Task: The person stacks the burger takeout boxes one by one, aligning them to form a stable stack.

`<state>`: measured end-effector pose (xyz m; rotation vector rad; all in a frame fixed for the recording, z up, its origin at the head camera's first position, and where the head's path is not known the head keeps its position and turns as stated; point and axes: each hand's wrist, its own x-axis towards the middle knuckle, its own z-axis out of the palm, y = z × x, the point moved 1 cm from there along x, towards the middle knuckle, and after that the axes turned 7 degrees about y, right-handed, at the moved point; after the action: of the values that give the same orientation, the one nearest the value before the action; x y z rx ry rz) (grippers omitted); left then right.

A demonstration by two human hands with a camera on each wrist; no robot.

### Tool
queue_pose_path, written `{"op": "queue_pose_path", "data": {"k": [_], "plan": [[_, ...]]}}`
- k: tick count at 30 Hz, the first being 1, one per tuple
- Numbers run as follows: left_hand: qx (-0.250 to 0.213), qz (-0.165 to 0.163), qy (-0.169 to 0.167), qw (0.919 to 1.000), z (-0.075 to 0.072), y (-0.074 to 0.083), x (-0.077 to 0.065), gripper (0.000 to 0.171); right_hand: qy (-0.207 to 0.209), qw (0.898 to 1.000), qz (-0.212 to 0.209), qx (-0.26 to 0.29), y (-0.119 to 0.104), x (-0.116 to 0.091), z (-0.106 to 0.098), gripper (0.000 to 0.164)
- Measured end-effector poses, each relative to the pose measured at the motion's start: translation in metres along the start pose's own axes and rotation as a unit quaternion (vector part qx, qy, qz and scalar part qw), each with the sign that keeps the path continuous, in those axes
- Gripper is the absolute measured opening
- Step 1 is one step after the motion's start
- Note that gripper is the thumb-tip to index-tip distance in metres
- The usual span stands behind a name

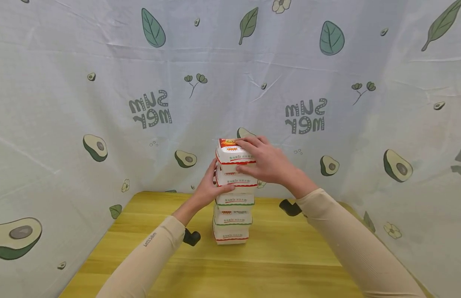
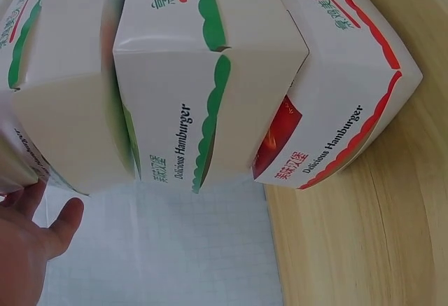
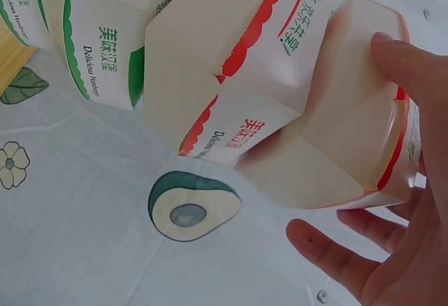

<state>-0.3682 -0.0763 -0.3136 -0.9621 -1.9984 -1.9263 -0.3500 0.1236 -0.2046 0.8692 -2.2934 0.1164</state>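
Note:
A tower of several white paper hamburger boxes [image 1: 233, 220] stands on the table, some with red wavy trim and some with green. My right hand [image 1: 269, 163] grips the top red-trimmed box [image 1: 228, 157], its thumb on the front and its fingers over the lid. That box sits slightly askew over the second box [image 3: 262, 61]. Around the left side of this second box, my left hand [image 1: 207, 190] holds on, thumb across the front below its red trim. In the left wrist view, the lower boxes [image 2: 175, 82] are turned at slightly different angles.
The yellow wood-grain table [image 1: 282, 265] extends in front of the tower and to both sides. A pale curtain [image 1: 223, 99] printed with avocados and leaves hangs close behind. Black wrist-worn pieces [image 1: 290, 207] stick out beside the beige sleeves [image 1: 338, 231].

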Motion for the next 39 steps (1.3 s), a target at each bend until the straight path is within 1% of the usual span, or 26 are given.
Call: {"op": "queue_pose_path", "data": {"k": [7,13,17,20,26,33,39], "plan": [[-0.001,-0.002,-0.005,1.0,0.0005,0.0026,-0.0001,0.086,0.008,1.0,0.0,-0.003,-0.0016,0.0001,-0.001,0.078],[0.0,-0.006,-0.011,0.9999,0.0019,0.003,-0.0037,0.088,0.0,1.0,0.0,-0.01,-0.0037,-0.001,-0.001,0.077],[0.011,-0.009,-0.005,0.9999,0.003,0.0042,-0.0064,0.09,-0.002,1.0,-0.002,-0.01,-0.0024,-0.0024,-0.0007,0.077],[0.012,-0.008,0.003,0.9999,0.0032,0.0056,-0.0056,0.09,0.002,1.0,-0.005,-0.01,-0.0012,-0.0023,-0.0016,0.077],[0.008,-0.007,0.004,0.9999,0.0042,0.0062,-0.0037,0.088,0.006,1.0,-0.011,-0.013,-0.0009,-0.0027,-0.0032,0.078],[0.037,-0.016,0.013,0.9991,0.0038,0.0061,-0.0054,0.092,0.009,1.0,-0.013,-0.015,-0.0022,-0.0042,-0.0048,0.079],[0.047,-0.015,0.01,0.9987,0.004,0.0084,-0.007,0.093,0.005,1.0,-0.012,-0.015,-0.0026,-0.0043,-0.0049,0.08]]}}
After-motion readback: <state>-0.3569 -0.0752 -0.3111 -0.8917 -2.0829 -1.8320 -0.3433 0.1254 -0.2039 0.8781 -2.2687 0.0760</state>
